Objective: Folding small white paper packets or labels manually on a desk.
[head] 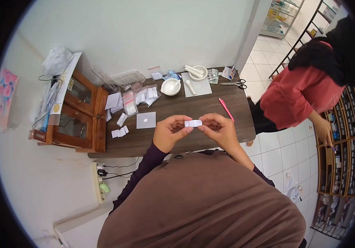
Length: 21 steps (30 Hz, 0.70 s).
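Observation:
A small folded white paper packet (193,123) is held level between both hands above the front of the dark wooden table (177,108). My left hand (173,130) pinches its left end between thumb and fingers. The right end is pinched in the same way by my right hand (219,130). Left of my left hand lies a flat square of white paper (146,124) with a small heap of white powder (145,120) on it. Several folded paper packets (120,131) lie further left, and a pink pen (226,109) is beyond my right hand.
Along the wall stand a white mortar (166,90) and another mortar (203,77) with pestles, scissors (238,83) and plastic bags of papers (131,107). A small wooden cabinet (98,124) is at the left end. At right, a person (301,93) leans toward shelves (345,139).

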{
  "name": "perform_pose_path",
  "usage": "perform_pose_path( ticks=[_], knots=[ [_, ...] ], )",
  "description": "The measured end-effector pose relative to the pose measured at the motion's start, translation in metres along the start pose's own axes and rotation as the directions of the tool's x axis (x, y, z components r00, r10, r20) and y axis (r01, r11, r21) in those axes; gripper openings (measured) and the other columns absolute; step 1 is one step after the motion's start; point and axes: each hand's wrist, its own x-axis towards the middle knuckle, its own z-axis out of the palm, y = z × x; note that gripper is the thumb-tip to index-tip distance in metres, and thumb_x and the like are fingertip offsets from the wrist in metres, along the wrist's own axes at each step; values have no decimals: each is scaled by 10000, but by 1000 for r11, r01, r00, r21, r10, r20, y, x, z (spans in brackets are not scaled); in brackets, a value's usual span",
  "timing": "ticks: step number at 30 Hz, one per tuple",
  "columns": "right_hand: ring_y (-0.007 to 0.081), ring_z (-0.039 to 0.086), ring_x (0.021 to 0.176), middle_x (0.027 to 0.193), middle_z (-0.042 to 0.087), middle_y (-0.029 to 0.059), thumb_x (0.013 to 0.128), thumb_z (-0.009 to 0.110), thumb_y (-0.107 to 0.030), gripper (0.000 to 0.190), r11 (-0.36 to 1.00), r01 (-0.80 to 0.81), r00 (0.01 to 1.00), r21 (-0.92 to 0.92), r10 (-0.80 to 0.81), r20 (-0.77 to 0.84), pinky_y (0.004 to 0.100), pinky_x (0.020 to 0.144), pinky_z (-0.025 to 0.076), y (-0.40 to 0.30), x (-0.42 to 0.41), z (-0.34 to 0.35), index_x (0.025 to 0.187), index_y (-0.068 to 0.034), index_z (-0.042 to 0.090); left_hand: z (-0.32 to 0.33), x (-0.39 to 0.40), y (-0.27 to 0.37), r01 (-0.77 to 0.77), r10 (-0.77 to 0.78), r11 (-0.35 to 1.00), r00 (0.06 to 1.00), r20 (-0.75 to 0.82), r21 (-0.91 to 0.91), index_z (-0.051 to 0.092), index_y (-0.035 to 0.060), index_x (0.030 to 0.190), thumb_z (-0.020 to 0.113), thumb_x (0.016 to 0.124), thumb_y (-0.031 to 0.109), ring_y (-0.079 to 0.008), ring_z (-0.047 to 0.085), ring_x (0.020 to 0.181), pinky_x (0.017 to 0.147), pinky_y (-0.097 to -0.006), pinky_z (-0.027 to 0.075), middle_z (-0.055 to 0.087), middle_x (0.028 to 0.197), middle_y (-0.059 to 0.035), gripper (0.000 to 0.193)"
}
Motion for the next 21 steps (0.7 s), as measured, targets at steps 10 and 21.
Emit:
perform_pose_path(
  ticks=[10, 21],
  knots=[
    [115, 636, 704, 859, 687, 76, 730, 696, 56, 236, 941, 222, 975, -255, -219, 42, 203, 662, 518, 1, 4, 4, 958, 13, 652, -6, -1, -3, 22, -22, 1000, 999, 30, 12, 618, -17, 1068, 661, 800, -33, -120, 633, 807, 755, -203, 481, 680, 963, -114, 271],
    [121, 638, 762, 884, 680, 88, 763, 667, 74, 264, 999, -1, 989, 33, -4, 147, 189, 694, 499, 7, 19, 11, 1013, 7, 617, -16, -3, -12, 14, -21, 984, 999, -33, -180, 587, -22, 1103, 653, 800, -43, -166, 663, 849, 779, -225, 500, 672, 1001, -147, 311]
  ],
)
